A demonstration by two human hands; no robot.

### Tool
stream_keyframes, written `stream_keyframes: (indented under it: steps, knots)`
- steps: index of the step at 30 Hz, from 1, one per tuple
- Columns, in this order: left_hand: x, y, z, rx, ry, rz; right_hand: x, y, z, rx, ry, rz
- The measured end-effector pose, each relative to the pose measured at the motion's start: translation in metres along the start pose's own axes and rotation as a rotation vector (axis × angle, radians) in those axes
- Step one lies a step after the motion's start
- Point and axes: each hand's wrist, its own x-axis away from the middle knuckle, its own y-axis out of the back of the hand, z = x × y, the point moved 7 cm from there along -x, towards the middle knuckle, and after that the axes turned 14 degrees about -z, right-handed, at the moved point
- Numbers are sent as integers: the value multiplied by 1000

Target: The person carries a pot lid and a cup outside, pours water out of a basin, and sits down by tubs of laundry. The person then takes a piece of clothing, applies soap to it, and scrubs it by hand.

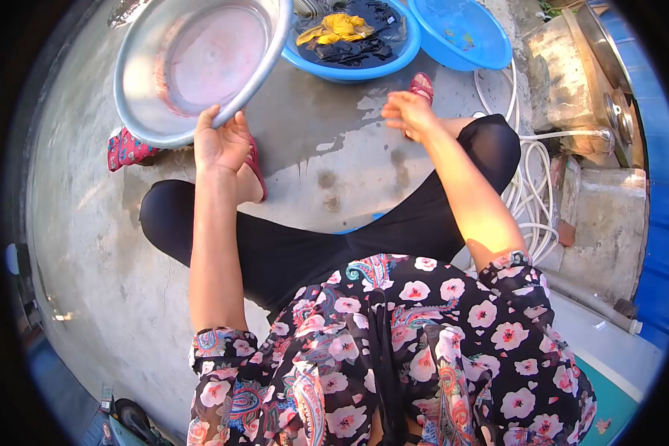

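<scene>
At the upper left, my left hand [221,143] grips the near rim of a large metal basin [145,82], which is tilted and holds some pinkish liquid. My right hand [410,113] hovers over the concrete with its fingers apart and nothing in it. Beyond it stands a blue tub [353,73] with dark cloth in water and a yellow cloth [336,28] on top. A second blue basin [464,41] to its right has small yellowish bits on its bottom.
Below the metal basin lies a red patterned cloth [131,149]. A white hose [531,189] lies coiled to the right of my knee, near concrete blocks [606,223]. My feet in red sandals rest on the wet concrete floor [297,134].
</scene>
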Motion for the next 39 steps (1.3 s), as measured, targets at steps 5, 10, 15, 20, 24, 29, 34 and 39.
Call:
stream_keyframes:
  steps: [5, 10, 15, 20, 24, 29, 34, 39]
  knots:
    - [12, 46, 45, 26, 84, -170, 52, -16, 108, -113, 225, 162]
    - [-4, 107, 70, -52, 98, -373, 59, -33, 139, 46, 297, 335]
    - [-16, 139, 84, -59, 134, -483, 36, -57, 160, 85, 324, 407]
    - [-31, 177, 100, -105, 233, -628, 6, -77, 172, 62, 343, 403]
    - [-42, 207, 117, -161, 264, -696, 9, -96, 192, 80, 389, 440]
    - [-43, 211, 124, -153, 346, -689, 18, -106, 196, 201, 454, 501]
    - [-52, 239, 134, -128, 341, -790, 26, -103, 190, 319, 478, 547]
    - [-48, 252, 139, 43, 268, -831, 26, -97, 194, 286, 453, 415]
